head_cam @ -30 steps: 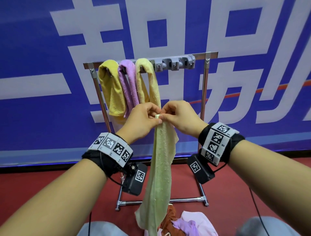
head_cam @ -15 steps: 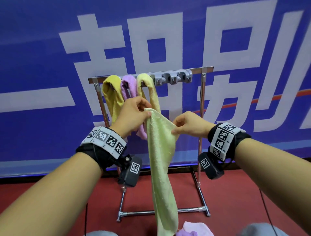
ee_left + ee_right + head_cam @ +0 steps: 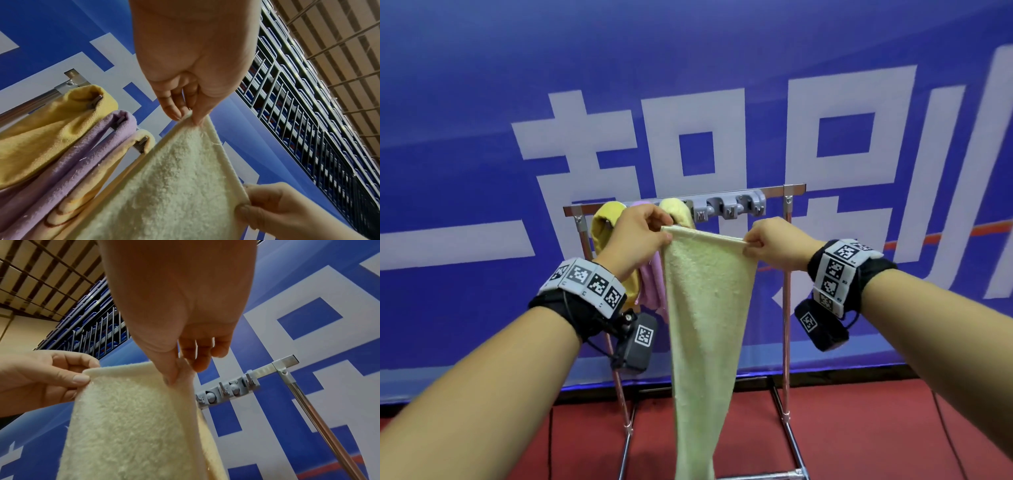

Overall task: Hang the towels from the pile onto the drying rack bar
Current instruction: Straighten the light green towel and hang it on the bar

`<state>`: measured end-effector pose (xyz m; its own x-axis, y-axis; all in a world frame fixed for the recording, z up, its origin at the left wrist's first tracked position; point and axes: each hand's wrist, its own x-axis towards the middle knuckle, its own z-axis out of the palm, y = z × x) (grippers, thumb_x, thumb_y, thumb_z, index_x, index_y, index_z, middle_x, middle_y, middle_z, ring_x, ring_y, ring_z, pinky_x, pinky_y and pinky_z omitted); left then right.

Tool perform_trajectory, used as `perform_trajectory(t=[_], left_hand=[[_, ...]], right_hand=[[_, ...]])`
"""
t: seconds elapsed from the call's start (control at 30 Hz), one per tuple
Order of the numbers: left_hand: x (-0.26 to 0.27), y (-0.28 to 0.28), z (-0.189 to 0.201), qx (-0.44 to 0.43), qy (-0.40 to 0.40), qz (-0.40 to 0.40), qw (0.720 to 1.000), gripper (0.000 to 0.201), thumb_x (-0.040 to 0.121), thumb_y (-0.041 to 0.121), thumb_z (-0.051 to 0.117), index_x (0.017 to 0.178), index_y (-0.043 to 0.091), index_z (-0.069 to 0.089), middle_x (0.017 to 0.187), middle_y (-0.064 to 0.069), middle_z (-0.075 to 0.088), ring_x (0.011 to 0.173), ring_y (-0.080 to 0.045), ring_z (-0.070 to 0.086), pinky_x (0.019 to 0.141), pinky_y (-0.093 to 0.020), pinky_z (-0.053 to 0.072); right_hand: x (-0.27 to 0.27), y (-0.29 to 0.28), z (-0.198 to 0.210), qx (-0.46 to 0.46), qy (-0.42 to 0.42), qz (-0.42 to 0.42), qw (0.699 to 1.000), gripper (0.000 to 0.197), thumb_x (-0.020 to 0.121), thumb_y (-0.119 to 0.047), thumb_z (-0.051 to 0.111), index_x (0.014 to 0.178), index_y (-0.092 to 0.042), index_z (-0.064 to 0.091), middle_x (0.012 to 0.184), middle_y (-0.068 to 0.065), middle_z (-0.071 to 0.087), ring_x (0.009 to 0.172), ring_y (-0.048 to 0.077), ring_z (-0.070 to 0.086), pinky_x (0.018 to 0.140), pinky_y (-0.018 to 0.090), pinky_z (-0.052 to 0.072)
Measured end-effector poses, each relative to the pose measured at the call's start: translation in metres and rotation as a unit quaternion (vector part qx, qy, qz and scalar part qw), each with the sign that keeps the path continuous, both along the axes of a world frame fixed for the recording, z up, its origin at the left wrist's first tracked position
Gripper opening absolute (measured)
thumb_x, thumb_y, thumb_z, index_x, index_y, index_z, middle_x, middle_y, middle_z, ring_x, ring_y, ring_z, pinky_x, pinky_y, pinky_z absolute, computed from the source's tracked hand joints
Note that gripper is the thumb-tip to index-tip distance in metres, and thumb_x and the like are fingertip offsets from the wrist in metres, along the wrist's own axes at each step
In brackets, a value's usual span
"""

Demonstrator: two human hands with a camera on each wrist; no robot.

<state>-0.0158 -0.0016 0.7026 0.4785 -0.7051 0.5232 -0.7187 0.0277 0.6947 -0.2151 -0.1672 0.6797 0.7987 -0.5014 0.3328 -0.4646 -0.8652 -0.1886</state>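
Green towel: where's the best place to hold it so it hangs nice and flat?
By its two top corners, pinched from above, as the left hand and right hand do. The green towel has a firm hem along its top edge, so pulling the corners apart keeps it spread.

Bare forearms; black wristbands [image 3: 856, 274] bearing square-coded tags.

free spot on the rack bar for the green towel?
Crowded at the bar's left: yellow towel, purple towel, pale yellow towel. Free: the grey clips between that last towel and the right post.
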Motion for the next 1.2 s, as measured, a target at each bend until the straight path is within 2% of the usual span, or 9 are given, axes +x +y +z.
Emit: perform_trajectory(t=[0.2, 0.3, 0.4, 0.47, 0.6, 0.67, 0.8, 1.1, 1.2], left_hand=[[0.023, -0.015, 0.021, 0.003, 0.005, 0.010, 1.000, 0.020, 0.081, -0.002, 0.073, 0.092, 0.014, 0.070, 0.095, -0.010, 0.071, 0.092, -0.026, 0.067, 0.085, -0.041, 0.058], [0.034, -0.022, 0.025, 0.003, 0.015, 0.009, 1.000, 0.021, 0.083, -0.003, 0.071, 0.092, 0.015, 0.069, 0.095, -0.008, 0.070, 0.089, -0.022, 0.066, 0.084, -0.039, 0.058], [0.043, -0.027, 0.022, 0.002, 0.017, 0.016, 1.000, 0.021, 0.083, -0.004, 0.070, 0.091, 0.015, 0.069, 0.095, -0.013, 0.069, 0.083, -0.019, 0.064, 0.082, -0.042, 0.058], [0.050, -0.030, 0.017, 0.003, 0.021, 0.018, 1.000, 0.021, 0.083, -0.006, 0.070, 0.088, 0.015, 0.068, 0.096, -0.016, 0.069, 0.080, -0.018, 0.062, 0.082, -0.045, 0.057], [0.059, -0.034, 0.015, 0.011, 0.020, 0.007, 1.000, 0.023, 0.084, -0.005, 0.068, 0.086, 0.017, 0.066, 0.091, -0.016, 0.067, 0.077, -0.017, 0.058, 0.076, -0.041, 0.056], [0.062, -0.036, 0.015, 0.011, 0.014, -0.002, 1.000, 0.025, 0.085, -0.005, 0.067, 0.085, 0.019, 0.063, 0.086, -0.005, 0.064, 0.074, -0.015, 0.057, 0.071, -0.035, 0.054], [0.069, -0.035, 0.012, 0.012, 0.012, -0.014, 1.000, 0.028, 0.084, -0.007, 0.066, 0.082, 0.020, 0.058, 0.083, 0.001, 0.061, 0.070, -0.015, 0.056, 0.068, -0.034, 0.052], [0.080, -0.038, 0.011, 0.035, 0.003, -0.022, 0.999, 0.028, 0.082, -0.013, 0.057, 0.074, 0.012, 0.066, 0.073, -0.005, 0.061, 0.068, -0.018, 0.051, 0.069, -0.035, 0.048], [0.079, -0.039, 0.012, 0.036, -0.007, -0.024, 0.999, 0.037, 0.083, -0.014, 0.057, 0.077, 0.019, 0.073, 0.078, 0.006, 0.066, 0.067, -0.011, 0.052, 0.067, -0.022, 0.048]], right_hand=[[0.022, -0.017, 0.027, -0.035, 0.013, 0.009, 0.999, 0.025, 0.095, -0.026, 0.058, 0.085, -0.008, 0.072, 0.118, -0.015, 0.049, 0.097, 0.018, 0.055, 0.076, 0.037, 0.049], [0.030, -0.025, 0.033, 0.005, 0.043, 0.038, 0.998, 0.021, 0.091, -0.020, 0.056, 0.082, -0.006, 0.070, 0.090, -0.008, 0.064, 0.081, 0.022, 0.060, 0.067, 0.037, 0.048], [0.035, -0.030, 0.033, 0.032, 0.006, 0.031, 0.999, 0.023, 0.086, -0.017, 0.062, 0.064, -0.014, 0.066, 0.057, -0.001, 0.054, 0.055, 0.018, 0.046, 0.051, 0.031, 0.038], [0.037, -0.033, 0.034, 0.057, -0.037, 0.029, 0.997, 0.028, 0.086, -0.019, 0.069, 0.058, -0.017, 0.063, 0.053, -0.005, 0.053, 0.052, 0.011, 0.045, 0.051, 0.025, 0.037], [0.041, -0.039, 0.037, 0.090, -0.123, 0.026, 0.988, 0.020, 0.084, -0.021, 0.075, 0.070, -0.006, 0.073, 0.061, -0.001, 0.066, 0.049, -0.002, 0.051, 0.048, 0.007, 0.036], [0.044, -0.044, 0.038, 0.107, -0.150, 0.028, 0.982, 0.018, 0.084, -0.024, 0.075, 0.076, -0.007, 0.076, 0.067, 0.000, 0.070, 0.054, 0.000, 0.055, 0.051, 0.008, 0.039], [0.049, -0.054, 0.038, 0.153, -0.174, 0.043, 0.972, 0.016, 0.085, -0.027, 0.075, 0.084, -0.010, 0.078, 0.075, 0.008, 0.072, 0.069, 0.012, 0.062, 0.066, 0.026, 0.052], [0.063, -0.058, 0.035, 0.148, -0.271, 0.051, 0.950, 0.018, 0.091, -0.023, 0.068, 0.086, -0.007, 0.073, 0.066, 0.000, 0.066, 0.052, 0.004, 0.058, 0.053, 0.018, 0.048], [0.064, -0.062, 0.034, 0.129, -0.285, 0.053, 0.948, 0.014, 0.090, -0.022, 0.070, 0.093, -0.009, 0.074, 0.072, 0.003, 0.068, 0.061, 0.013, 0.062, 0.058, 0.024, 0.052]])
